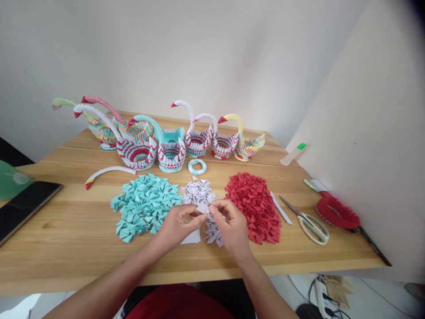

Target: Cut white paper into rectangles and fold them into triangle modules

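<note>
At the lower centre of the frame, the left hand (179, 223) and right hand (232, 223) pinch a small white paper piece (202, 208) between their fingers, which cover its edges; its folds are hard to make out. The hands partly hide a white pile (199, 191) on the desk (83, 217). The left frame edge crops a phone (28, 206) and a green object (11, 180). Upper left, a white-necked paper swan (126, 150) blocks part of a pink-necked one (141, 130).

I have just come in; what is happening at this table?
A person's left hand and right hand hold a small white paper piece over a heap of folded white paper triangles. A heap of folded turquoise paper triangles lies to the left, a red paper heap to the right. Behind stand swan-shaped multicoloured folded-paper figures.
</note>
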Available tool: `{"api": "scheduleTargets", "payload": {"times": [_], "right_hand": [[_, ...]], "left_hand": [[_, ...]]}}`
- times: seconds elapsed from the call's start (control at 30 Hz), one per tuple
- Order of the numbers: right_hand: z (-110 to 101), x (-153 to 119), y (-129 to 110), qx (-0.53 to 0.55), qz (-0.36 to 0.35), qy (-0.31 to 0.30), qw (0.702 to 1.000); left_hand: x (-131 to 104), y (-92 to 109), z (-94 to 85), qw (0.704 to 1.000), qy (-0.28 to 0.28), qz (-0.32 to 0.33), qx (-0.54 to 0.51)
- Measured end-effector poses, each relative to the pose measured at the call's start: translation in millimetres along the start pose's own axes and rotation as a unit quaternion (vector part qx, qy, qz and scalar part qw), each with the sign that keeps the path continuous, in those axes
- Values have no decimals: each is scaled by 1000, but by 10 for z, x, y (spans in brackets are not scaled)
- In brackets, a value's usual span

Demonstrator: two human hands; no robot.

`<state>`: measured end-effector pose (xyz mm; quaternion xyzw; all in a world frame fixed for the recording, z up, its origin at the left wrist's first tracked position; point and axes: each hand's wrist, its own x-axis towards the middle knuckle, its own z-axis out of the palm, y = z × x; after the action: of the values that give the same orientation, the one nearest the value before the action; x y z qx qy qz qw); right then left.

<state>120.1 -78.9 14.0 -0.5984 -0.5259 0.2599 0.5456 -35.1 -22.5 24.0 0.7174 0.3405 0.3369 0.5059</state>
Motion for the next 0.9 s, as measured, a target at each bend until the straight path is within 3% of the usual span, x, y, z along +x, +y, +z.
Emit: {"api": "scheduleTargets", "payload": {"times": [0.17, 0.33, 0.43, 0.57, 0.77, 0.9], "right_hand": [[70, -76, 48, -11, -7, 11, 1000], [64, -80, 51, 40, 29, -57, 997], [17, -50, 35, 31, 36, -91, 995], [-42, 2, 13, 31, 18, -81, 996], [-31, 18, -15, 47, 5, -79, 996], [-37, 30, -25, 18, -16, -77, 997]], "left_hand": [[15, -61, 7, 994, -12, -65, -89], [37, -81, -16, 976, -25, -102, -189], [35, -49, -29, 985, -29, -80, -152], [24, -48, -21, 997, -20, -46, -63], [41, -137, 13, 975, -39, -99, -195], [49, -128, -3, 971, -30, -123, -205]]}}
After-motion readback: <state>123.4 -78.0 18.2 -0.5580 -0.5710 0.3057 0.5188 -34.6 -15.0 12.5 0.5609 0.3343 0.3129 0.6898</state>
